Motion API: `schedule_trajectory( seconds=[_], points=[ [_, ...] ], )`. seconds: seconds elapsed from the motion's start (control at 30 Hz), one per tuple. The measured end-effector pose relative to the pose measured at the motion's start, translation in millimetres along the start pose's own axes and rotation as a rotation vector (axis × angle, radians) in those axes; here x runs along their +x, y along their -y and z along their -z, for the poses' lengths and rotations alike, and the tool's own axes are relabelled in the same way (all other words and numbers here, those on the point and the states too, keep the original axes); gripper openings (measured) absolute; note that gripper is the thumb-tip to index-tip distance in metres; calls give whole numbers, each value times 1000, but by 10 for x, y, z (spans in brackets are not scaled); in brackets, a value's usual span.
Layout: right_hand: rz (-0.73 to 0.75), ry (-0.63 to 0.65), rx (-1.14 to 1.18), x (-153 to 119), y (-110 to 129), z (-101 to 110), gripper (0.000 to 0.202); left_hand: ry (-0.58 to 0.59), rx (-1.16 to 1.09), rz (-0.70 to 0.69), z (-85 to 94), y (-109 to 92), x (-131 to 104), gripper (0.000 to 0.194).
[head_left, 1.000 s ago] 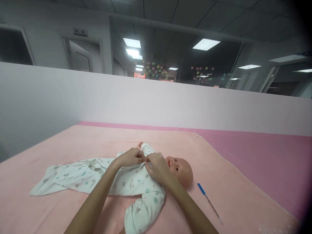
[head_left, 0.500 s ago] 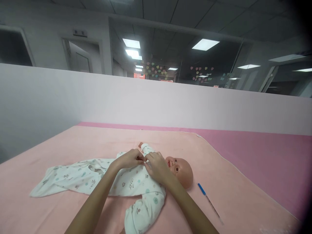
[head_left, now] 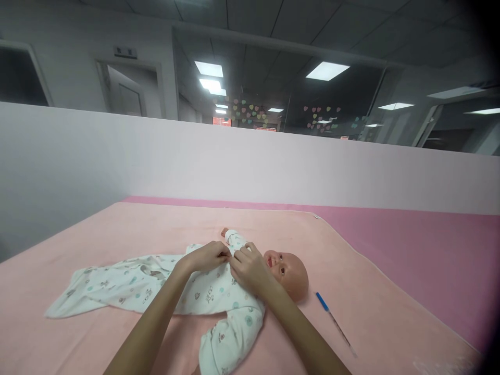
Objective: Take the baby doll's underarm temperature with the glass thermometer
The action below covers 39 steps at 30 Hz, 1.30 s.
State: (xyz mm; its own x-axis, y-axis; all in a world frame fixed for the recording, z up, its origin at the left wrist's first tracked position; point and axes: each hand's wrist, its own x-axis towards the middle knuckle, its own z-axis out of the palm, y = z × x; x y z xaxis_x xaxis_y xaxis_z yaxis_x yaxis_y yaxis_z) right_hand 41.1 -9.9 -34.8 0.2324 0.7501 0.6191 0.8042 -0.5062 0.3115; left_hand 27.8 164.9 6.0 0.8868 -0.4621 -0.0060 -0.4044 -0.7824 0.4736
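A baby doll (head_left: 294,276) lies on its back with its head toward the right, dressed in a white printed baby romper (head_left: 207,298). Over the doll's chest, my left hand (head_left: 209,255) is closed, its thumb and fingertips pinching the romper's front. Just beside it, close to the chin, my right hand (head_left: 250,268) also has bent fingers pressed together on the cloth near the neck. The fingertips of both hands nearly meet and hide whatever small part lies between them. One sleeve points away from me with the doll's hand (head_left: 224,232) showing; the other sleeve bends toward me.
A thin clear stick with a blue end (head_left: 322,301) lies right of the doll's head. Underneath is a peach blanket (head_left: 375,307) over a pink mat (head_left: 429,250). A low white wall (head_left: 273,166) stands behind, with glass panels beyond it.
Both hands stay at the romper's chest. The fingers of my right hand have shifted slightly and curled a little more. Doll and stick lie as before.
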Motion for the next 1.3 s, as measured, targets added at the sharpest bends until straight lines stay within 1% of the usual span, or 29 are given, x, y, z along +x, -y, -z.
schedule_trajectory(
  seconds=[0.1, 0.17, 0.23, 0.33, 0.4, 0.5, 0.6, 0.67, 0.73, 0.83, 0.93, 1.03, 1.1, 1.2, 1.3],
  points=[
    [89, -24, -24, -9, -10, -44, 21, -3, 13, -9, -2, -29, -1, 20],
    [118, -46, -22, -16, -20, -77, 21, -3, 21, -15, -7, -32, 5, 20],
    [120, -72, -13, -26, -29, -110, 19, 1, 17, -16, -9, -23, 11, 22],
    [75, -98, 6, -50, -28, -156, 19, 18, -22, -11, 4, -6, 7, 24],
    [52, -83, 14, -62, -12, -173, 24, 44, -51, 10, 17, -2, -2, 25],
    [59, -18, 38, -63, 23, -170, 30, 81, -82, 52, 29, 0, -10, 22],
    [68, 22, 72, -56, 38, -138, 28, 84, -106, 66, 27, 7, -6, 20],
    [41, 47, 119, -60, 33, -105, 24, 64, -147, 81, 28, 14, -5, 21],
    [-16, 92, 187, -69, 24, -61, 20, 45, -182, 116, 40, 21, -14, 26],
    [-87, 146, 264, -63, 33, 18, 19, 48, -169, 169, 82, 37, -61, 35],
    [-114, 129, 317, -5, 94, 76, 18, 78, -102, 230, 144, 77, -142, 43],
    [-184, 58, 374, 75, 200, 63, 13, 100, -34, 254, 210, 136, -230, 39],
    [-258, 35, 399, 106, 273, 12, 12, 124, -39, 249, 248, 162, -279, 35],
    [-321, 60, 358, 103, 352, -77, 12, 151, -98, 249, 278, 161, -317, 31],
    [-303, 73, 299, 79, 378, -114, 12, 122, -96, 230, 265, 142, -305, 27]
  ],
)
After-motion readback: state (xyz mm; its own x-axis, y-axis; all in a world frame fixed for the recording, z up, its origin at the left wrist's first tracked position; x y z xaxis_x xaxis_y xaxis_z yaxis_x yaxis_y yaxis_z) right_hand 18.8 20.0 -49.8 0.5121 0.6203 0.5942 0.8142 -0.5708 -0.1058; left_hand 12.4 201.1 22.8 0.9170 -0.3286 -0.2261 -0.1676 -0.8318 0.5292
